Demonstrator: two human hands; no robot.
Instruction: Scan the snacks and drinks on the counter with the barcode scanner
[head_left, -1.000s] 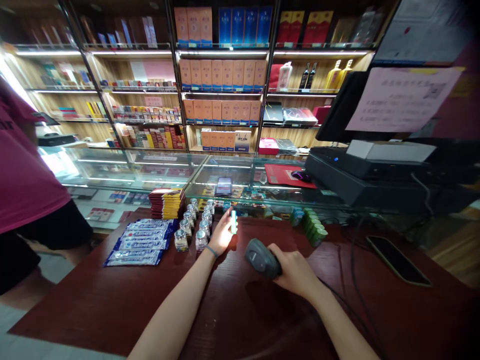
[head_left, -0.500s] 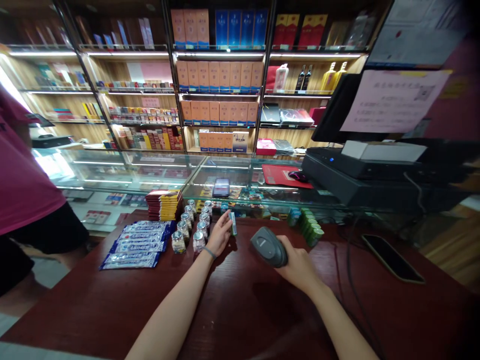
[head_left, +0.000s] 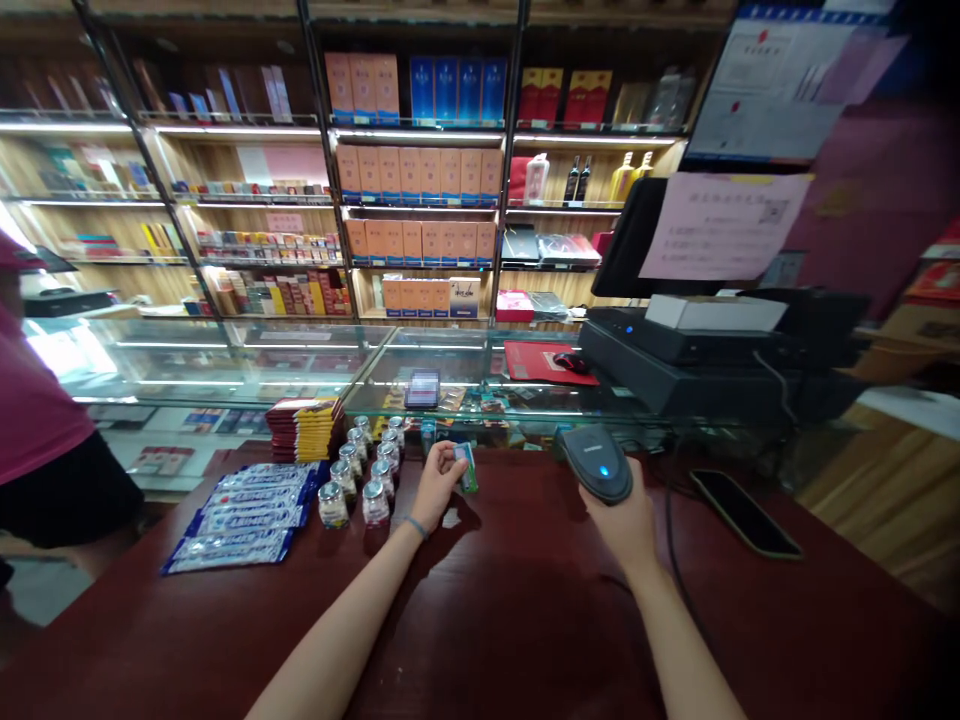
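My left hand (head_left: pixel 436 482) is closed on a small green-and-white pack (head_left: pixel 469 470), its fingers curled over the near side. My right hand (head_left: pixel 626 515) grips a dark grey barcode scanner (head_left: pixel 598 462), which hangs above the counter with a blue light glowing on top. Just left of my left hand stand two rows of small jars (head_left: pixel 377 500) with silver lids. Farther left lie several blue-and-silver packets (head_left: pixel 244 515) in an overlapping row. Behind them is a stack of yellow and dark red packs (head_left: pixel 315 428).
A phone (head_left: pixel 745 512) lies on the wooden counter (head_left: pixel 495 620) at right, beside the scanner's cable. Along the back runs a glass display case (head_left: pixel 352 350), with a monitor (head_left: pixel 630 240) and black till (head_left: pixel 675 370). At far left stands a person in a pink shirt (head_left: pixel 41 390).
My left hand's fingers have closed round the green-and-white pack. My right hand has moved the scanner right and up, covering the green packs there; its blue light now shows. The view has shifted.
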